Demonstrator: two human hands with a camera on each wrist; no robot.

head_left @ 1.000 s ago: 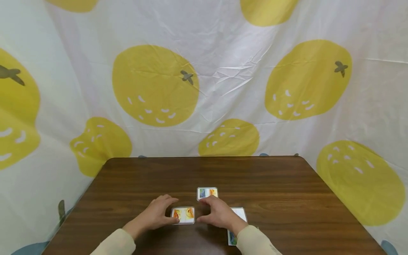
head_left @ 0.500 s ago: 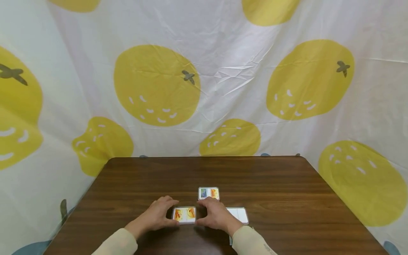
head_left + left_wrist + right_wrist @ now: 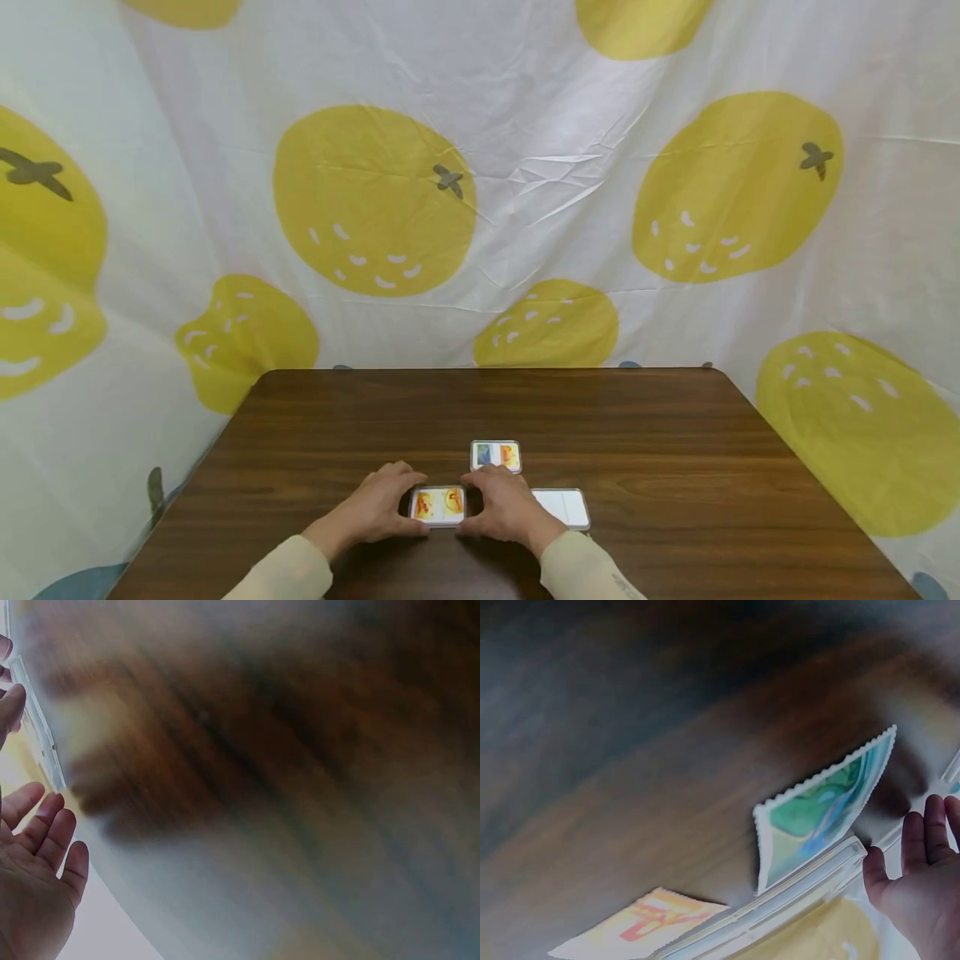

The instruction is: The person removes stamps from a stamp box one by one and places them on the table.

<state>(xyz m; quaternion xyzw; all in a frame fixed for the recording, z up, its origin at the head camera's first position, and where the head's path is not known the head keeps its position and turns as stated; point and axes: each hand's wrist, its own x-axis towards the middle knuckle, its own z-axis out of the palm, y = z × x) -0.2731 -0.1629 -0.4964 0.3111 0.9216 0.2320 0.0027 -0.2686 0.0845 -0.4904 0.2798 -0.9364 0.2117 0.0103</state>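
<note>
A small clear stamp case (image 3: 438, 506) with two orange pictures lies on the brown table between my hands. My left hand (image 3: 375, 502) holds its left end, thumb at the near edge and index finger at the far edge. My right hand (image 3: 510, 504) grips the right end in the same way. Just beyond the right hand lies a second case (image 3: 496, 455), with one blue-green and one orange picture. A white case (image 3: 562, 508) with two blank fields sits right of that hand. In the right wrist view, a loose green-blue stamp (image 3: 825, 802) and an orange stamp (image 3: 641, 922) lie beside a case.
The wooden table (image 3: 675, 450) has rounded far corners. Behind it hangs a white cloth (image 3: 540, 217) with big yellow fruit prints. My right sleeve (image 3: 588, 571) hides the table part below the white case.
My right hand has closed in on the case's right end, and my left thumb has slid off its face to the near edge. The green-blue stamp has gone behind the right sleeve.
</note>
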